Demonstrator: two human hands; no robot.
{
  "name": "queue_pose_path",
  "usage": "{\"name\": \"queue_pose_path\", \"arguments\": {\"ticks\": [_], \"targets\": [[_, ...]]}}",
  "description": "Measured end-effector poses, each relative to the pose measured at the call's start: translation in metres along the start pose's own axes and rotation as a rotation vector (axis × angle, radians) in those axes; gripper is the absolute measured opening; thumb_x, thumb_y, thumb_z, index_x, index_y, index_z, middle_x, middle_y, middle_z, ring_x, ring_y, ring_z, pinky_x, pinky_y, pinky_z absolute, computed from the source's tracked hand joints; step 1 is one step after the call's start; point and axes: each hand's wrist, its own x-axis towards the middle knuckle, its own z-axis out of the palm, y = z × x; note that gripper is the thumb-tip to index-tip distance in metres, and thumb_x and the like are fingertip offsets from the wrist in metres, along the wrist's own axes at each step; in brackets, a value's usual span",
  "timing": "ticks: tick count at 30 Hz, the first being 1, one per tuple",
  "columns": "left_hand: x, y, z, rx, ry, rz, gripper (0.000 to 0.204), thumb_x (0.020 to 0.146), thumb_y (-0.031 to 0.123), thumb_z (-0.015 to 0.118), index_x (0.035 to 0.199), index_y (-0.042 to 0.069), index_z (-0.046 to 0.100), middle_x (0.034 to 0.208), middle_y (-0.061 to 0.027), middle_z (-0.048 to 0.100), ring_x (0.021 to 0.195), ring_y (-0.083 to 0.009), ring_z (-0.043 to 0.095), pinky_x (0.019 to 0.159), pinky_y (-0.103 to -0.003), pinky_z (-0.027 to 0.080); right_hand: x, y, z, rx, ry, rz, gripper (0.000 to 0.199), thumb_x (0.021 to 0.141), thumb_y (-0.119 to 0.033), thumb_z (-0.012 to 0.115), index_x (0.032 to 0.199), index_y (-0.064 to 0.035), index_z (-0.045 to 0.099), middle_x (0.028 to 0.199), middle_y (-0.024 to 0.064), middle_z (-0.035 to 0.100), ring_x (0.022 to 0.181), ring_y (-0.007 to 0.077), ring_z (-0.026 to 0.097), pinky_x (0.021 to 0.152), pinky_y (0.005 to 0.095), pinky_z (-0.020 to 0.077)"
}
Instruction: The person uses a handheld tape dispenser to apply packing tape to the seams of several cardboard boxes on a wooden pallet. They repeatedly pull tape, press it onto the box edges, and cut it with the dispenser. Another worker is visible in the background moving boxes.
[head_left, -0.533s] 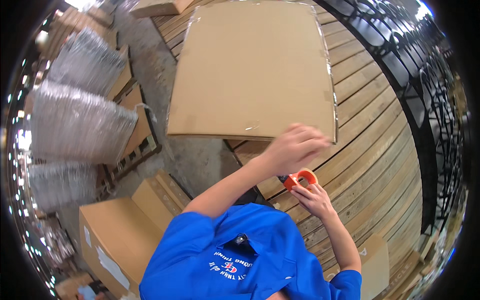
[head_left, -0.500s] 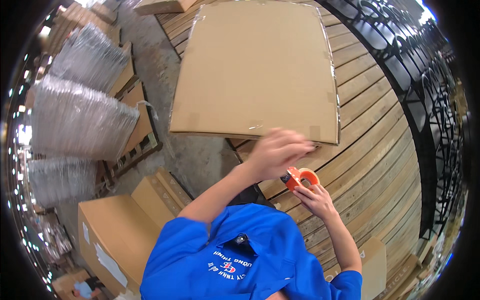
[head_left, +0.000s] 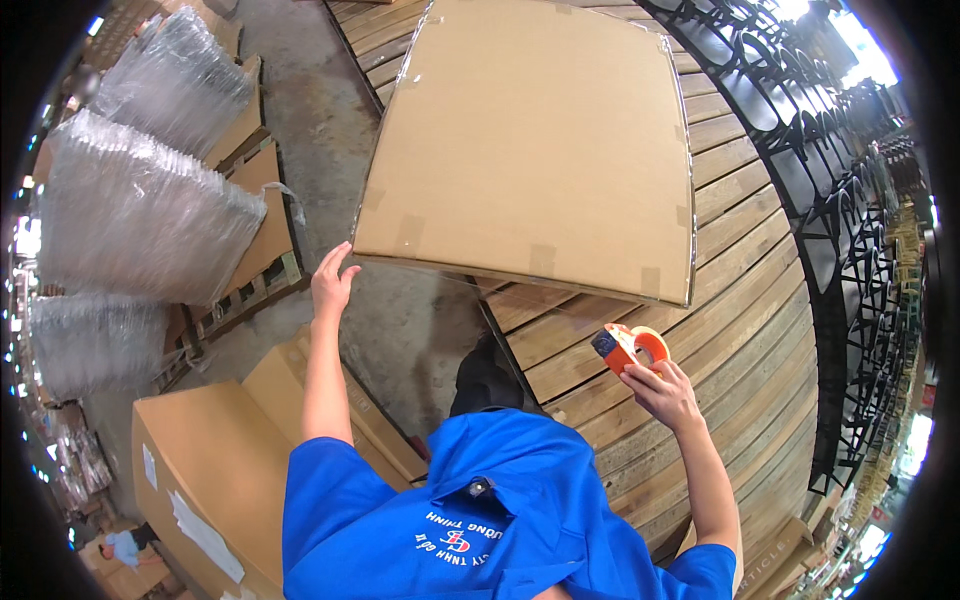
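A large flat cardboard box (head_left: 530, 140) lies ahead of me, with clear tape along its edges and tape patches on its near side. At its near left corner is my left hand (head_left: 333, 285), fingers stretched out and the tips against or just beside the corner. My right hand (head_left: 664, 394) is closed round an orange tape dispenser (head_left: 622, 348) with a roll of tape in it. The dispenser is held in the air, apart from the box's near right corner. Its dark end points up and to the left.
The box rests on a wooden slatted platform (head_left: 730, 330). Black metal frames (head_left: 800, 190) line the right side. Plastic-wrapped stacks (head_left: 140, 215) stand on pallets at left. A big carton (head_left: 225, 460) is close by at lower left, beside the concrete floor (head_left: 315, 100).
My left hand has swung from the box's near right part over to its near left corner. The right hand has shifted slightly right with the tape dispenser. The box appears slightly turned in view.
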Motion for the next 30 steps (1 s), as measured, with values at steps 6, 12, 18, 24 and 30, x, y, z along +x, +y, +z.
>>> {"name": "queue_pose_path", "arguments": {"ticks": [6, 12, 18, 24, 30], "targets": [[0.018, -0.043, 0.031, -0.17, 0.157, -0.023, 0.019, 0.086, -0.001, 0.083, 0.104, 0.002, 0.08, 0.115, -0.0136, 0.079, 0.096, -0.0254, 0.078, 0.082, -0.036, 0.064, 0.02, 0.021, 0.008, 0.017, -0.04, 0.09, 0.064, 0.066, -0.008, 0.085, 0.128, -0.0231, 0.077, 0.135, -0.0119, 0.067, 0.1, 0.0189, 0.064, 0.091, 0.0375, 0.0615], [0.005, -0.052, 0.056, -0.459, 0.287, -0.371, 0.007, 0.096, 0.003, 0.08, 0.103, 0.0, 0.079, 0.114, -0.006, 0.08, 0.098, -0.0164, 0.075, 0.085, -0.031, 0.06, 0.045, 0.034, 0.013, 0.12, -0.063, 0.189, 0.061, 0.068, -0.006, 0.085, 0.126, -0.0243, 0.077, 0.134, -0.0129, 0.068, 0.099, 0.0189, 0.065, 0.092, 0.0368, 0.0618], [0.023, -0.021, 0.068, -0.816, 0.35, -0.977, 0.013, 0.098, 0.011, 0.082, 0.109, 0.006, 0.082, 0.117, -0.0013, 0.077, 0.099, -0.0132, 0.071, 0.092, -0.03, 0.057, 0.086, 0.045, -0.008, -0.009, -0.048, 0.103, 0.058, 0.069, -0.004, 0.084, 0.124, -0.0235, 0.078, 0.132, -0.0124, 0.069, 0.098, 0.0188, 0.065, 0.092, 0.0379, 0.0626], [0.035, -0.025, 0.082, -0.979, 0.534, -1.056, 0.042, 0.1, 0.01, 0.077, 0.139, 0.0, 0.067, 0.128, -0.0078, 0.072, 0.111, -0.0167, 0.068, 0.1, -0.035, 0.054, 0.09, 0.056, -0.01, -0.046, -0.037, 0.009, 0.06, 0.07, -0.005, 0.084, 0.126, -0.0242, 0.077, 0.135, -0.0133, 0.067, 0.096, 0.0189, 0.065, 0.096, 0.0391, 0.0627], [0.083, 0.043, 0.112, 0.056, 0.466, -1.04, 0.069, 0.113, 0.028, 0.043, 0.166, -0.01, 0.022, 0.172, -0.0275, 0.03, 0.157, -0.0388, 0.037, 0.128, -0.049, 0.033, 0.086, 0.065, -0.028, 0.072, -0.039, 0.011, 0.059, 0.075, -0.008, 0.081, 0.131, -0.024, 0.075, 0.138, -0.0136, 0.067, 0.094, 0.0196, 0.064, 0.093, 0.0362, 0.0614]]}}
